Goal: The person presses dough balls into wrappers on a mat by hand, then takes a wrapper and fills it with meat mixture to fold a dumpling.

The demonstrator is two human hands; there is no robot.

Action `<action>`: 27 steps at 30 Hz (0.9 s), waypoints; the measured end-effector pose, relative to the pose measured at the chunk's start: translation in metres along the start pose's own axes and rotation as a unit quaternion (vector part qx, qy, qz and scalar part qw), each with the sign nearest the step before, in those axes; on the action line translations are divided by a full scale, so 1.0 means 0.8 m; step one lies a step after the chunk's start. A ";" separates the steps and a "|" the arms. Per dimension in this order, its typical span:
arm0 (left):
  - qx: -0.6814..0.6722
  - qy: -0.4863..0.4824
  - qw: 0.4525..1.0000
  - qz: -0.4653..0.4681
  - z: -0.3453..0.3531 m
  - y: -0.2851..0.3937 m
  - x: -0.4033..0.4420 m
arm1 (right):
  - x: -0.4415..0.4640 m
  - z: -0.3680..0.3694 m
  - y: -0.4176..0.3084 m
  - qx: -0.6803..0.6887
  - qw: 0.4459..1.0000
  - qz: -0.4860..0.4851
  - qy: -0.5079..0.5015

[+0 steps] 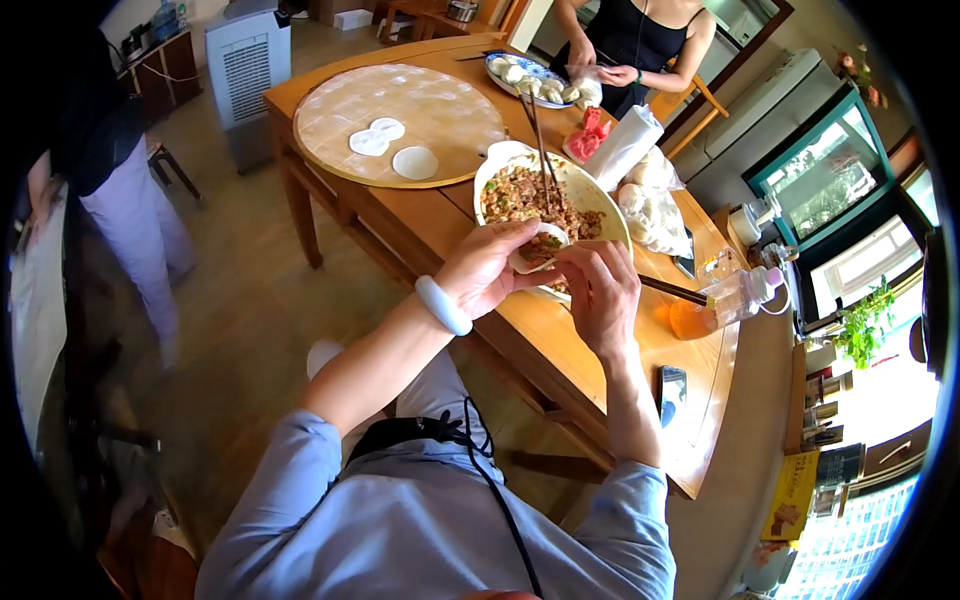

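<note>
My left hand point(478, 268), with a pale bangle point(443, 306) on its wrist, cups a round dumpling wrapper point(530, 255) with some filling in it. Thumb and fingers of my right hand point(605, 290) are closed at the wrapper's right edge. Just beyond both hands is a large white bowl point(603, 196) of chopped filling point(512, 192). A pair of chopsticks point(541, 145) stands in the filling, leaning on the far rim. Flat wrappers point(415, 162) lie on a round floured board point(430, 105) to the left.
Across the wooden table point(690, 350), another person point(650, 45) handles a bag beside a plate of dumplings point(530, 82). Right of the bowl are a white roll point(625, 147), a bagged white food point(652, 205), a bottle point(725, 302) and a phone point(672, 392). A second person point(125, 190) stands left.
</note>
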State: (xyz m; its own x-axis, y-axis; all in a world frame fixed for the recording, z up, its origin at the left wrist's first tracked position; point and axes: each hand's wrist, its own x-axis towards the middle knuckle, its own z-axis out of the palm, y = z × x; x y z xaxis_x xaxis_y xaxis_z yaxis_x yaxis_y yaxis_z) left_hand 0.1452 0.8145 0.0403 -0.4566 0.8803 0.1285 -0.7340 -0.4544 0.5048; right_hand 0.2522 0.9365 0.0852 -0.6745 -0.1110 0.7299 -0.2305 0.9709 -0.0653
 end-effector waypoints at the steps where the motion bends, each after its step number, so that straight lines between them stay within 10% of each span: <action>1: 0.015 0.011 1.000 -0.004 0.000 0.002 -0.003 | 0.001 0.001 -0.002 0.001 1.000 -0.005 -0.001; 27: 0.153 0.043 0.987 -0.013 0.008 0.024 -0.006 | 0.031 -0.013 -0.005 0.175 0.966 0.137 -0.130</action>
State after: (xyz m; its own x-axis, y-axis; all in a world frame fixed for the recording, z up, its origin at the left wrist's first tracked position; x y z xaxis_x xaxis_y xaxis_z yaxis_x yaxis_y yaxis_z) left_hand 0.1366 0.8026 0.0546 -0.4900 0.8705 0.0466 -0.5659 -0.3583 0.7426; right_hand 0.2435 0.9321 0.1104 -0.8868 0.0470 0.4597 -0.2102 0.8449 -0.4918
